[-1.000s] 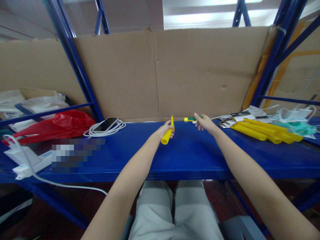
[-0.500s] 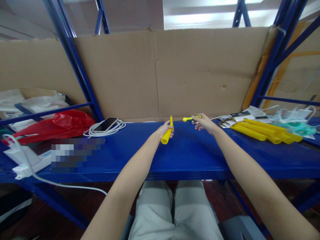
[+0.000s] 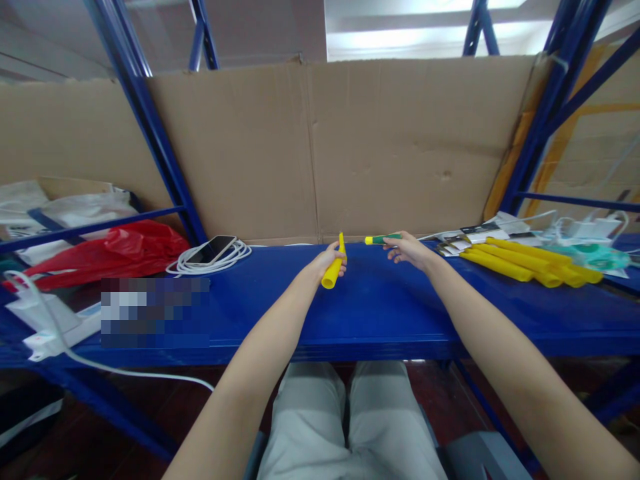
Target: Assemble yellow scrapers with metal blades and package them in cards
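Near the middle of the blue shelf, my left hand [image 3: 330,259] is wrapped round a yellow tube-like piece [image 3: 331,274], its wide round end toward me and its narrow end pointing up. To the right, the fingers of my right hand [image 3: 403,249] hold a screwdriver with a green and yellow handle [image 3: 384,239]. Its thin shaft points left toward the narrow end of the yellow piece. Whether the tip touches that piece is too small to tell.
Several yellow tubes [image 3: 530,261] lie at the right beside packets [image 3: 480,233] and a teal bag [image 3: 590,256]. At the left are a phone [image 3: 216,249] on a coiled white cable [image 3: 193,268], a red bag [image 3: 115,252] and a power strip [image 3: 65,337]. Cardboard [image 3: 240,153] stands behind.
The screwdriver handle has turned in my right hand, showing more green now. My left hand and the yellow piece have hardly moved.
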Motion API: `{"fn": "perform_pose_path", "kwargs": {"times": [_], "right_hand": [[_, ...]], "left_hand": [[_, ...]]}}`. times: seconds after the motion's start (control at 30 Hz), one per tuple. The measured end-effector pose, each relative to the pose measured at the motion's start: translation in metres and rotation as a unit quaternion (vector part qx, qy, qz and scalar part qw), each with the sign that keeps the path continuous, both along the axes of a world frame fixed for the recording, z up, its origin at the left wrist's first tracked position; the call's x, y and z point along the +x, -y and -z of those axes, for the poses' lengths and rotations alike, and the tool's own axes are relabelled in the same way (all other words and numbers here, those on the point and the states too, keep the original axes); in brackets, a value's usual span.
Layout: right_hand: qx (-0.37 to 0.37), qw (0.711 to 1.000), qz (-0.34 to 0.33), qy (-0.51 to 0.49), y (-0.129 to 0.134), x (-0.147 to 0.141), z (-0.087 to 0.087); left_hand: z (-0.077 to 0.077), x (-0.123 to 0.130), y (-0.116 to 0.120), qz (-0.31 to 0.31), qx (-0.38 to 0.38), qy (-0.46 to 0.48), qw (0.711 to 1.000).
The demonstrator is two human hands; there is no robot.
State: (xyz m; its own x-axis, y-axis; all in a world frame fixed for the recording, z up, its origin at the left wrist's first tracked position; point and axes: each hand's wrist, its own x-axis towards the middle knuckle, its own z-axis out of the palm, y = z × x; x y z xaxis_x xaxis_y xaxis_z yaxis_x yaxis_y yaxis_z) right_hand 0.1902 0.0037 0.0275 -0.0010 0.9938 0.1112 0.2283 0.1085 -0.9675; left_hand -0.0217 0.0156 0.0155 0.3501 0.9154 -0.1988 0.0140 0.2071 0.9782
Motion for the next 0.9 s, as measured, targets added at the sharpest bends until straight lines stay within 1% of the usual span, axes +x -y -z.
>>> {"fn": "perform_pose_path", "kwargs": {"times": [0.07, 0.13, 0.2, 0.27, 0.33, 0.47, 0.57, 0.67, 0.73, 0.83, 0.9], "right_hand": [[0.022, 1.0, -0.011, -0.01, 0.0012, 0.0007, -0.0019], [0.023, 1.0, -0.002, 0.011, 0.001, 0.0016, -0.0028], [0.006, 0.999, 0.03, 0.041, -0.0013, 0.0021, -0.0017], [-0.008, 0.997, 0.064, 0.047, -0.0044, 0.0021, 0.0005], [-0.001, 0.997, 0.069, 0.021, -0.0065, 0.0016, 0.0021], [0.038, 0.997, 0.046, -0.046, -0.005, 0.0007, 0.0002], [0.06, 0.997, 0.045, -0.016, -0.0027, 0.0002, -0.0017], [0.068, 0.994, 0.073, 0.039, -0.0037, -0.0002, -0.0005], [0.058, 0.994, 0.087, 0.038, -0.0049, -0.0003, 0.001], [0.04, 0.997, 0.057, -0.018, -0.0043, -0.0001, 0.001], [0.047, 0.998, 0.031, -0.035, -0.0027, 0.0005, -0.0004]], "left_hand": [[-0.0001, 0.0003, 0.0003, 0.002, -0.004, 0.001, 1.0], [-0.0001, 0.0007, 0.0012, 0.002, -0.004, 0.0, 1.0], [0.0001, 0.0011, 0.0019, 0.001, -0.002, 0.0, 1.0], [0.0007, 0.0014, 0.0019, 0.003, -0.001, 0.001, 1.0], [0.0012, 0.0018, 0.0015, 0.005, -0.001, 0.002, 1.0], [0.0009, 0.003, 0.0019, 0.004, 0.002, -0.005, 1.0], [0.0006, 0.0036, 0.003, 0.004, 0.005, -0.009, 1.0], [0.0011, 0.0035, 0.0029, 0.006, 0.005, -0.005, 1.0], [0.0015, 0.0031, 0.0019, 0.006, 0.003, -0.001, 1.0], [0.0013, 0.0024, 0.0007, 0.005, -0.002, 0.001, 1.0], [0.0008, 0.0023, 0.0009, 0.003, -0.002, -0.001, 1.0]]}}
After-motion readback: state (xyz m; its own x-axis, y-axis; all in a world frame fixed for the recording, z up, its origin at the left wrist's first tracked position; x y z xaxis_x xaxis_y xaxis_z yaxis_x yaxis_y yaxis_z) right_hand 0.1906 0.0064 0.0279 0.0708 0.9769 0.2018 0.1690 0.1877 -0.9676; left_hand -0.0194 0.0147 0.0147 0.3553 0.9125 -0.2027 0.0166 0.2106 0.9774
